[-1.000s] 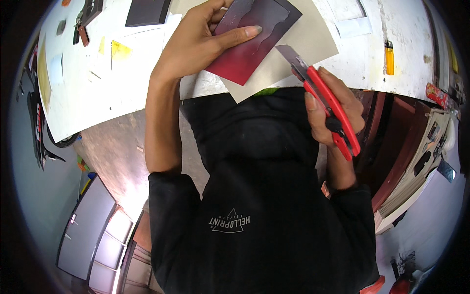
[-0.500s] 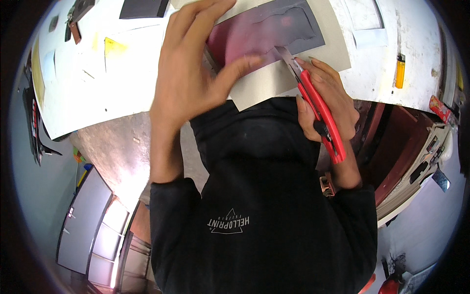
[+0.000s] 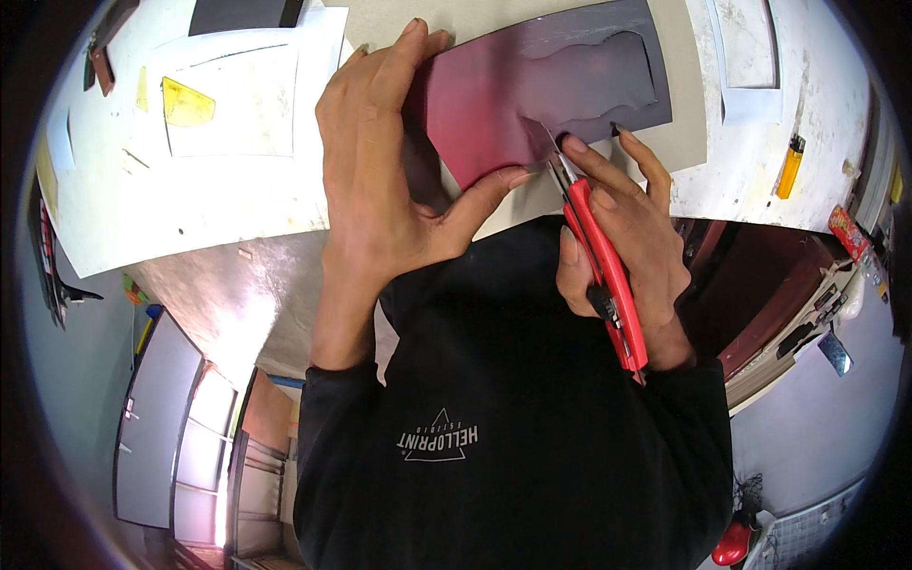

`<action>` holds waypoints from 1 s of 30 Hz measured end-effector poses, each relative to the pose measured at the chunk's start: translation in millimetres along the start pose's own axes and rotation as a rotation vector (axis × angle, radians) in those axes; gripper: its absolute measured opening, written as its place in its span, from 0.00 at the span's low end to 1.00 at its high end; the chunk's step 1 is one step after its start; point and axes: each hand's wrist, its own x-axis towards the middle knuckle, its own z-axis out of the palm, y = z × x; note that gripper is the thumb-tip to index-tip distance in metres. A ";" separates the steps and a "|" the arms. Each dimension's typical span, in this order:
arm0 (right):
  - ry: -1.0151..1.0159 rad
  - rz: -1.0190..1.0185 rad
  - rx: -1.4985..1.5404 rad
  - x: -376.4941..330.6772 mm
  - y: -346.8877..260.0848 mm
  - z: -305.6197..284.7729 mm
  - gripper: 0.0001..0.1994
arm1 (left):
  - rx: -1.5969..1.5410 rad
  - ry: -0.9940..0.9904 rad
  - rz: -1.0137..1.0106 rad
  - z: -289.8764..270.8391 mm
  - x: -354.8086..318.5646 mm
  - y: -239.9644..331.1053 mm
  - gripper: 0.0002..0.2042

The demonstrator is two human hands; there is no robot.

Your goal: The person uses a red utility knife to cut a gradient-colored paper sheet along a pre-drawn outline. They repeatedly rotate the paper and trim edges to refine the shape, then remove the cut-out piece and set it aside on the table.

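Note:
A glossy sheet, dark grey shading to red [image 3: 472, 125], lies on a pale beige board [image 3: 686, 106]. A wavy-edged outline runs over its grey right part. My left hand [image 3: 366, 171] spreads over the left end of the sheet. Its thumb lies on the near edge and its fingers stretch toward the far edge. In my right hand [image 3: 632, 242] is a red utility knife [image 3: 608, 271], gripped along its handle. The blade is out, with its tip at the sheet's near part, right of my left thumb. Some right fingertips rest by the sheet's near edge.
The white table [image 3: 237, 204] carries a yellow lighter [image 3: 790, 167] at right and a yellow translucent scrap [image 3: 188, 102] at left. A dark flat piece [image 3: 245, 15] lies at the far left. A white cut-out frame [image 3: 753, 104] lies at the far right.
The knife's blade has shifted left along the sheet, closer to my left thumb. My left hand has settled on the sheet. The whole view has shifted a little.

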 end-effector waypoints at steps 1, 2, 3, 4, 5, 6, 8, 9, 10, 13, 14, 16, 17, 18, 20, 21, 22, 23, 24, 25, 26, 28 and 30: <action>-0.001 0.000 -0.006 -0.4 0.0 0.4 0.18 | -0.018 0.001 -0.004 0.2 -0.2 -0.9 0.50; -0.002 0.000 -0.012 -1.3 0.2 1.1 0.18 | -0.054 0.010 -0.008 1.4 -1.1 -3.2 0.50; 0.000 -0.001 -0.013 -2.7 0.4 1.8 0.18 | -0.068 0.013 -0.024 1.7 -1.7 -1.5 0.50; 0.001 -0.002 -0.013 -3.9 0.8 2.5 0.18 | -0.083 0.017 -0.041 2.1 -2.2 0.0 0.50; 0.006 -0.001 -0.011 -4.8 1.5 3.7 0.18 | -0.078 0.012 -0.069 0.9 -0.1 7.4 0.50; 0.015 0.002 -0.014 -4.9 1.8 4.5 0.18 | -0.078 0.001 -0.091 0.9 2.5 11.0 0.51; 0.026 0.004 -0.018 -3.4 1.9 4.8 0.17 | -0.077 -0.006 -0.076 2.4 3.4 9.6 0.51; 0.033 -0.001 -0.016 -2.4 1.9 4.8 0.17 | -0.072 -0.008 -0.067 2.3 3.9 9.2 0.51; 0.041 -0.004 -0.015 -2.5 2.4 5.4 0.17 | -0.074 -0.009 -0.065 2.1 3.5 8.8 0.51; 0.070 -0.013 -0.013 -2.8 3.4 7.5 0.16 | -0.092 -0.006 -0.064 3.1 0.8 6.6 0.51; 0.082 -0.014 -0.012 -2.8 3.0 8.3 0.15 | -0.106 -0.001 -0.068 3.8 0.3 6.2 0.51; 0.098 -0.019 -0.013 -3.1 2.9 9.2 0.15 | -0.115 0.001 -0.072 4.0 0.0 6.7 0.51; 0.104 -0.024 -0.014 -3.3 3.2 9.4 0.15 | -0.110 -0.001 -0.071 3.7 0.2 7.4 0.51; 0.109 -0.029 -0.015 -3.5 3.7 9.7 0.15 | -0.104 -0.002 -0.070 3.7 0.2 7.6 0.51; 0.122 -0.029 -0.009 -2.7 3.9 10.0 0.14 | -0.116 -0.007 -0.082 3.3 -0.3 7.3 0.51; 0.129 -0.029 -0.008 -2.8 4.0 10.3 0.13 | -0.123 -0.009 -0.086 3.8 -1.1 6.6 0.51; 0.131 -0.029 -0.013 -2.9 4.0 10.7 0.13 | -0.139 0.001 -0.082 5.0 -1.7 5.6 0.51; 0.132 -0.030 -0.018 -3.0 3.9 11.1 0.13 | -0.155 0.012 -0.077 6.5 -2.3 4.4 0.51; 0.133 -0.030 -0.023 -3.0 3.8 11.1 0.13 | -0.172 0.023 -0.074 7.4 -2.9 3.8 0.51; 0.123 -0.033 -0.034 -2.4 3.5 10.2 0.13 | -0.158 0.019 -0.073 7.1 -3.0 4.1 0.51; 0.112 -0.036 -0.046 -1.4 3.0 8.8 0.13 | -0.144 0.015 -0.073 6.3 -2.5 4.8 0.50; 0.098 -0.038 -0.064 -0.9 2.0 7.6 0.13 | -0.130 0.009 -0.077 5.3 -2.2 6.0 0.50; 0.093 -0.040 -0.078 -1.0 1.9 7.5 0.13 | -0.129 0.008 -0.082 5.2 -2.7 6.3 0.50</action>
